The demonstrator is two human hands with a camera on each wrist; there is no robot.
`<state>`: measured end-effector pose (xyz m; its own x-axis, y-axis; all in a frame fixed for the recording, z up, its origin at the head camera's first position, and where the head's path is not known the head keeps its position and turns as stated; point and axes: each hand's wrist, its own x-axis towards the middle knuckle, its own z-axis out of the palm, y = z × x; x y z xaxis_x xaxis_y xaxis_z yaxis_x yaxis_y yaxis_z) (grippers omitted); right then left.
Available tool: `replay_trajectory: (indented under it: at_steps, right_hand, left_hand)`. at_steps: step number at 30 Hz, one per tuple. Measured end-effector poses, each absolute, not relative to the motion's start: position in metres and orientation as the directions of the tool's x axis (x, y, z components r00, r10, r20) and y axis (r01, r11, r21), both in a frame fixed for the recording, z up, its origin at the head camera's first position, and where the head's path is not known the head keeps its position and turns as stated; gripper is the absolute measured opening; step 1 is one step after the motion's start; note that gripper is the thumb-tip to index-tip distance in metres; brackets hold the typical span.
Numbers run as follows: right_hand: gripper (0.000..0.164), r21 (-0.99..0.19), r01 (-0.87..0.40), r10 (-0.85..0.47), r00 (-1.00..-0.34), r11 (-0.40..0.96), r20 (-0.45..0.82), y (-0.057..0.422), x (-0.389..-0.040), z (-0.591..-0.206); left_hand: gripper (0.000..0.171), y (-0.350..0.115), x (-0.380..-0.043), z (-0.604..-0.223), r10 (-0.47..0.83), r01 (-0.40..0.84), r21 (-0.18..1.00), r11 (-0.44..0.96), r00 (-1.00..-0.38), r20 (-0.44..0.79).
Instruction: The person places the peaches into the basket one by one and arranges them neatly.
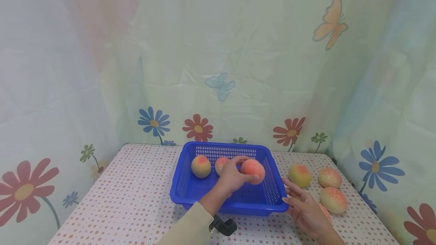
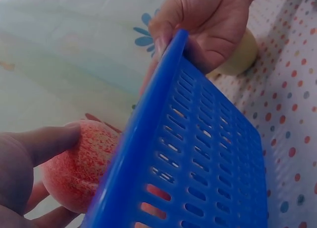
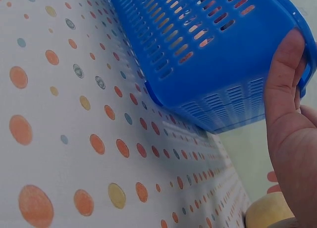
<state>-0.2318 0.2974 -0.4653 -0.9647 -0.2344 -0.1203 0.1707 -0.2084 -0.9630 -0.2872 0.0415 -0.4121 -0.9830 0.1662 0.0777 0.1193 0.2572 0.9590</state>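
Observation:
A red-and-cream peach (image 1: pixel 253 171) is held in my left hand (image 1: pixel 233 177), above the right part of a blue plastic basket (image 1: pixel 178 184). In the left wrist view the thumb (image 2: pixel 54 139) lies over the peach, with other fingers below it. My right hand (image 1: pixel 306 213) grips the basket's right front corner; the right wrist view shows its thumb (image 3: pixel 287 55) against the rim. Two other peaches are inside the basket: a yellowish one (image 1: pixel 201 167) at the left and a speckled one (image 1: pixel 220 165) partly hidden behind my left hand.
Right of the basket are a yellow-green peach (image 1: pixel 299 175), a speckled peach (image 1: pixel 329 178), a larger one (image 1: pixel 334 200) and another (image 1: pixel 326 212) partly behind my right hand. A dotted cloth (image 1: pixel 136 192) covers the table. Flowered curtains (image 1: pixel 238 48) hang behind and at both sides.

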Motion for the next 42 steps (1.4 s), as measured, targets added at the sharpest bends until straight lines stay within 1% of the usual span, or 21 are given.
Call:
replay_trajectory:
  at_steps: [7, 13, 20, 28, 32, 36, 40, 42]
  right_hand:
    - [0.052, -0.956, 0.186, -0.268, -0.956, -0.226, -0.122, 0.299, -0.234, -0.465]
    - [0.048, -0.95, 0.2, -0.285, -0.95, -0.238, -0.129, 0.301, -0.235, -0.465]
    - [0.056, -0.954, 0.203, -0.254, -0.956, -0.218, -0.146, 0.303, -0.236, -0.463]
    - [0.049, -0.957, 0.208, -0.238, -0.958, -0.201, -0.158, 0.301, -0.236, -0.466]
    - [0.048, -0.956, 0.203, -0.257, -0.955, -0.211, -0.146, 0.301, -0.236, -0.468]
    - [0.048, -0.958, 0.19, -0.274, -0.953, -0.216, -0.127, 0.302, -0.236, -0.469]
    - [0.047, -0.961, 0.179, -0.269, -0.956, -0.212, -0.119, 0.302, -0.235, -0.468]
    - [0.048, -0.96, 0.183, -0.271, -0.955, -0.215, -0.121, 0.301, -0.235, -0.467]
  left_hand:
    - [0.055, 0.046, -0.293, -0.415, 0.165, 0.085, 0.956, 0.28, -0.986, 0.04]
    - [0.055, 0.049, -0.297, -0.419, 0.163, 0.042, 0.956, 0.289, -0.987, -0.006]
    - [0.057, 0.057, -0.3, -0.419, 0.181, 0.027, 0.959, 0.282, -0.983, -0.026]
    - [0.063, 0.061, -0.302, -0.419, 0.175, -0.039, 0.948, 0.316, -0.98, -0.098]
    - [0.066, 0.06, -0.302, -0.421, 0.185, -0.065, 0.94, 0.336, -0.973, -0.134]
    - [0.068, 0.06, -0.302, -0.423, 0.203, -0.067, 0.941, 0.332, -0.969, -0.141]
    - [0.064, 0.061, -0.303, -0.426, 0.223, -0.025, 0.943, 0.332, -0.969, -0.105]
    - [0.063, 0.062, -0.303, -0.427, 0.228, -0.001, 0.935, 0.353, -0.97, -0.087]
